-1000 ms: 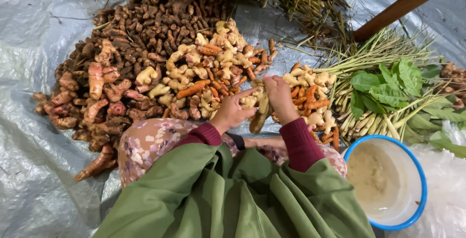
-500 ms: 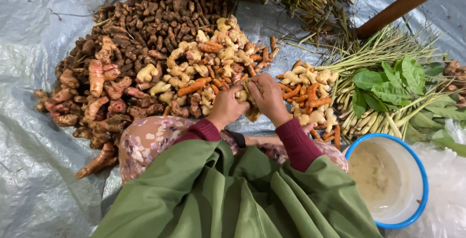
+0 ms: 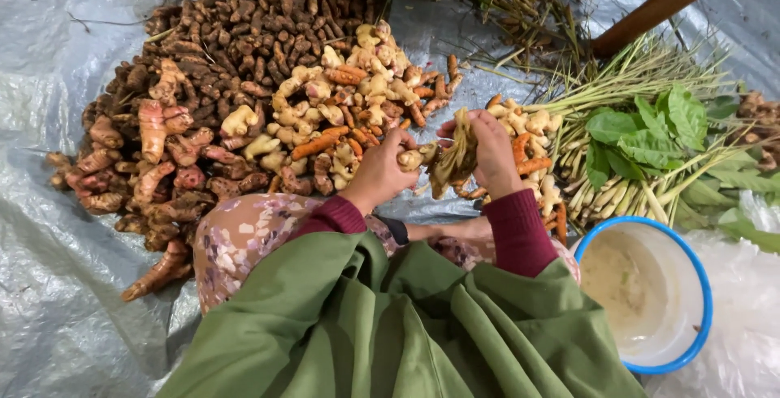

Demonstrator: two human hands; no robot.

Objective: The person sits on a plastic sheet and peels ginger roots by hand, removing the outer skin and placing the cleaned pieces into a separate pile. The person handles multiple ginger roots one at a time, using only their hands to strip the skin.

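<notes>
A knobbly yellowish root clump (image 3: 453,158) hangs between both of my hands above my lap. My left hand (image 3: 380,172) grips its left end. My right hand (image 3: 491,151) grips its upper right side with fingers curled over it. Both wrists come out of maroon sleeves under a green garment (image 3: 390,325). Just beyond my hands lies a pile of pale yellow and orange roots (image 3: 357,105). A smaller pile of yellow and orange roots (image 3: 532,142) sits to the right of my right hand.
A big heap of dark brown roots (image 3: 244,32) and pinkish roots (image 3: 146,154) fills the left on a grey plastic sheet (image 3: 49,57). Lemongrass stalks (image 3: 617,179) with green leaves (image 3: 650,126) lie right. A blue-rimmed white bowl (image 3: 699,284) stands at lower right. A wooden post (image 3: 666,4) leans behind.
My hands came together over the middle pile half a second ago, then drew back toward me. The root clump stayed in them throughout.
</notes>
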